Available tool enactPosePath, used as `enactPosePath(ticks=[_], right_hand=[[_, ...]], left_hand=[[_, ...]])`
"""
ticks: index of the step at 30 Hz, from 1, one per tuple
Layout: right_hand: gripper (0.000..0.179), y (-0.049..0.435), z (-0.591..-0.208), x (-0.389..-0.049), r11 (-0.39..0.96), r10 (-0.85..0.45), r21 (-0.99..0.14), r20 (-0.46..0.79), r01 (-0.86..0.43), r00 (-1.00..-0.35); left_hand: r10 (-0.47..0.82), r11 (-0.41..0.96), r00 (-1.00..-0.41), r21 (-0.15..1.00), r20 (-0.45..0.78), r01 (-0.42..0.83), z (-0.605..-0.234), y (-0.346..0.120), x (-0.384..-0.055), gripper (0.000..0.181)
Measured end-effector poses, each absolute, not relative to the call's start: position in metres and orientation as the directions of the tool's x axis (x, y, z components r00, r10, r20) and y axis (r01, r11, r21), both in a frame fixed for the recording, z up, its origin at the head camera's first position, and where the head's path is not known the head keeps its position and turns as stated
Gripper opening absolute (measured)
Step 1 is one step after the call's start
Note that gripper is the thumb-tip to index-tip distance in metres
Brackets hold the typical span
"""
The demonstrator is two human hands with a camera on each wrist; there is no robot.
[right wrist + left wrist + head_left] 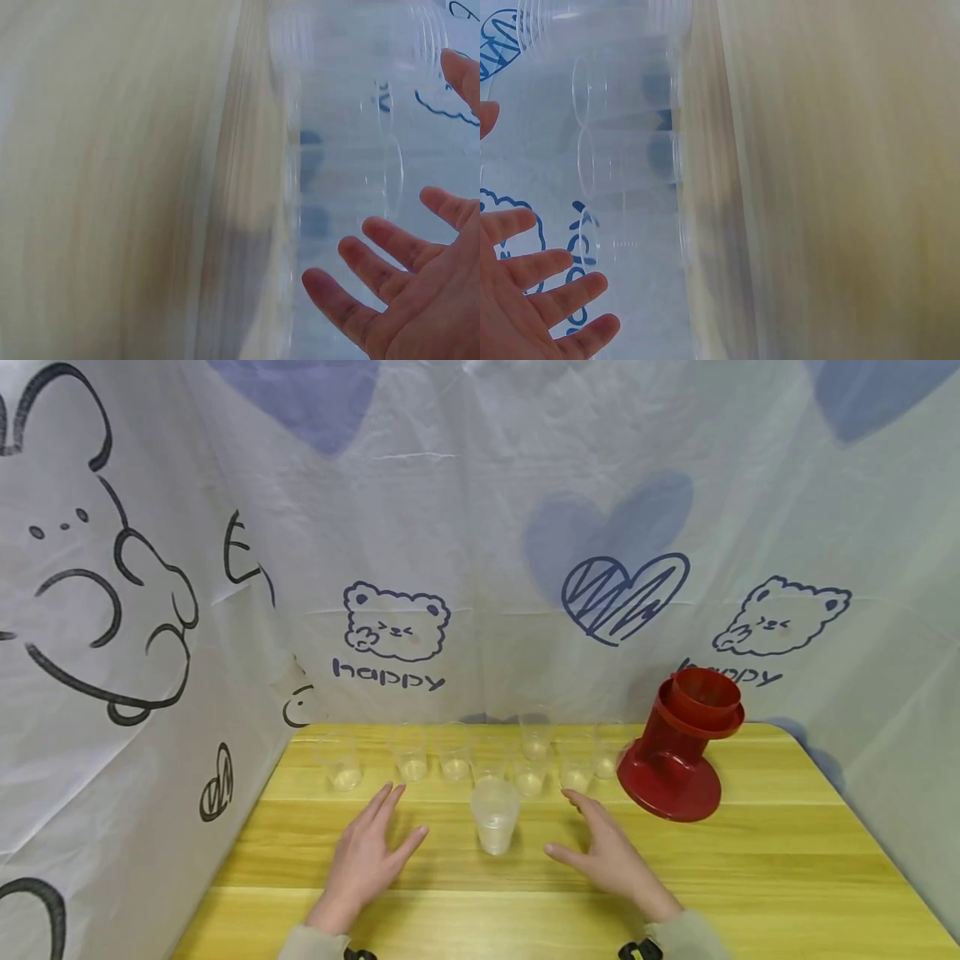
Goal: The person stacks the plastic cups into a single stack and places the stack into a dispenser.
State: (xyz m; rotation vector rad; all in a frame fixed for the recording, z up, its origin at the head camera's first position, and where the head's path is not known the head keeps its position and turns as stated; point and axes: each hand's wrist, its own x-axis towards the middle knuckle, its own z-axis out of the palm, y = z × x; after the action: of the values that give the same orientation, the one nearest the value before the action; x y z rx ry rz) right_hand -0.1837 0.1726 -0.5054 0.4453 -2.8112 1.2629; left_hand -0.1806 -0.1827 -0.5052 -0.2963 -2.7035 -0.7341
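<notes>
A nested stack of clear plastic cups [495, 818] stands upright on the wooden table, between my two hands. To its left, my left hand [369, 853] is held with fingers spread and touches nothing. My right hand [603, 853] is on the other side, fingers also apart, with a gap between it and the stack. Both wrist views show the extended fingers, the left hand [532, 292] and the right hand [420, 285], with the stacked cups at the top. Behind the stack, several single clear cups [454, 760] stand in an uneven row.
A red plastic piece [667, 768] with a wide round base and an upright tube-like top stands at the right rear. White printed cloth [480, 527] hangs behind and along the sides of the wooden table [787, 860].
</notes>
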Motion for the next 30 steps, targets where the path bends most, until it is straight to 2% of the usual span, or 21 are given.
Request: enactPosePath(ticks=[10, 17, 30], right_hand=[[0.085, 0.135, -0.509, -0.191, 0.479, -0.312, -0.824, 0.164, -0.304, -0.936], [0.088, 0.114, -0.510, -0.195, 0.430, -0.321, -0.850, 0.173, -0.306, -0.931], [0.087, 0.100, -0.516, -0.202, 0.365, -0.298, -0.886, 0.180, -0.287, -0.937]], left_hand=[[0.089, 0.785, -0.926, 0.546, 0.368, 0.292, -0.504, -0.171, -0.192, 0.073], [0.080, 0.744, -0.936, 0.604, 0.344, 0.285, -0.504, -0.165, -0.198, 0.078], [0.074, 0.653, -0.942, 0.698, 0.327, 0.294, -0.505, -0.148, -0.216, 0.072]])
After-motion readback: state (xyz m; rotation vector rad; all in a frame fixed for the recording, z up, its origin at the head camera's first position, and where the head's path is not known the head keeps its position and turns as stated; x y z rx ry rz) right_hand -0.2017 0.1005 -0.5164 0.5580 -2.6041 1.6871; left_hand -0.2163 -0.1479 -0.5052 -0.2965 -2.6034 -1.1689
